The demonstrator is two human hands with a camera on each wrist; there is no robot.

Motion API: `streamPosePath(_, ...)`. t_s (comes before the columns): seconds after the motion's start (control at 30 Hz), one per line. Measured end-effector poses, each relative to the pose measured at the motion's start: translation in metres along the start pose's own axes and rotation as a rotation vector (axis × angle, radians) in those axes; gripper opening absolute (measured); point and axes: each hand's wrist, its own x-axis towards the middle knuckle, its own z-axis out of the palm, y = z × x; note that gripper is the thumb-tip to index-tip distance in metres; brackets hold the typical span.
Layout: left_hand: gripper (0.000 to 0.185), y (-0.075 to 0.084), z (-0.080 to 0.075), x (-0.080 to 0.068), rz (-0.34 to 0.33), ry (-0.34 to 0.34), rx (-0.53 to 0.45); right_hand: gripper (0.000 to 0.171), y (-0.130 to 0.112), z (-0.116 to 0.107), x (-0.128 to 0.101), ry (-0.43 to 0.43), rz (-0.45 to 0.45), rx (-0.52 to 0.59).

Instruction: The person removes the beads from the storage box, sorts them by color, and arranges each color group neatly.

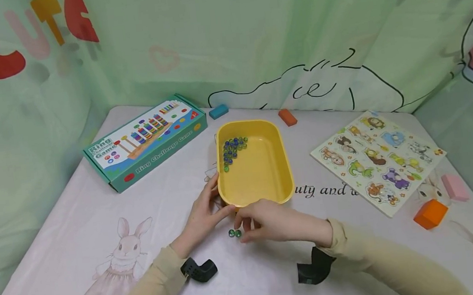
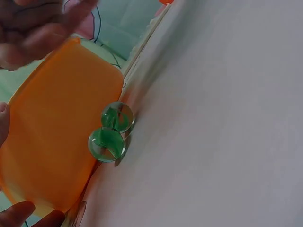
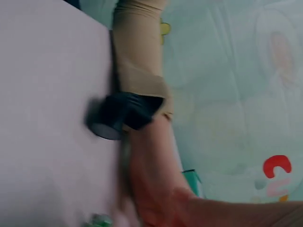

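Observation:
A yellow tub stands mid-table, with several blue and green glass marbles gathered in its far left part. My left hand holds the tub's near left corner, its thumb at the rim and its fingers along the left side. Two clear marbles with green swirls touch each other on the table just in front of the tub. Over them, to the right, hovers my right hand with loosely bent fingers and thumb apart; nothing shows between them. The left wrist view has those fingers blurred, above the marbles.
A green ring game box lies back left. Behind the tub are a blue block and a red-orange block. On the right lie an animal puzzle board, an orange block and a pink block.

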Motion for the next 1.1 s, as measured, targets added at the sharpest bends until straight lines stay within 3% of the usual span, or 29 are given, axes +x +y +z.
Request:
streamPosePath(0.17, 0.084, -0.018, 0.002, 0.003, -0.003, 0.009, 0.021, 0.017, -0.001, -0.032, 0.010, -0.101, -0.027, 0.029)
streamPosePath(0.37, 0.084, -0.020, 0.001, 0.002, -0.002, 0.001, 0.013, 0.018, 0.015, -0.060, 0.029, -0.140, -0.023, -0.025)
streamPosePath(0.53, 0.084, -0.019, 0.001, 0.002, -0.007, -0.009, 0.016, 0.021, 0.033, -0.069, 0.047, -0.110, 0.053, -0.006)
streamPosePath(0.77, 0.079, 0.016, -0.006, -0.003, -0.007, -0.025, 0.001, 0.021, 0.055, -0.070, 0.069, -0.014, 0.163, 0.020)
streamPosePath(0.93, 0.080, 0.016, -0.005, -0.003, -0.006, -0.025, 0.001, 0.020, 0.067, -0.069, 0.083, 0.054, 0.212, -0.020)
streamPosePath(1.1, 0.083, -0.004, 0.000, 0.001, -0.014, -0.019, -0.004, 0.018, 0.074, -0.066, 0.097, 0.062, 0.271, -0.073)
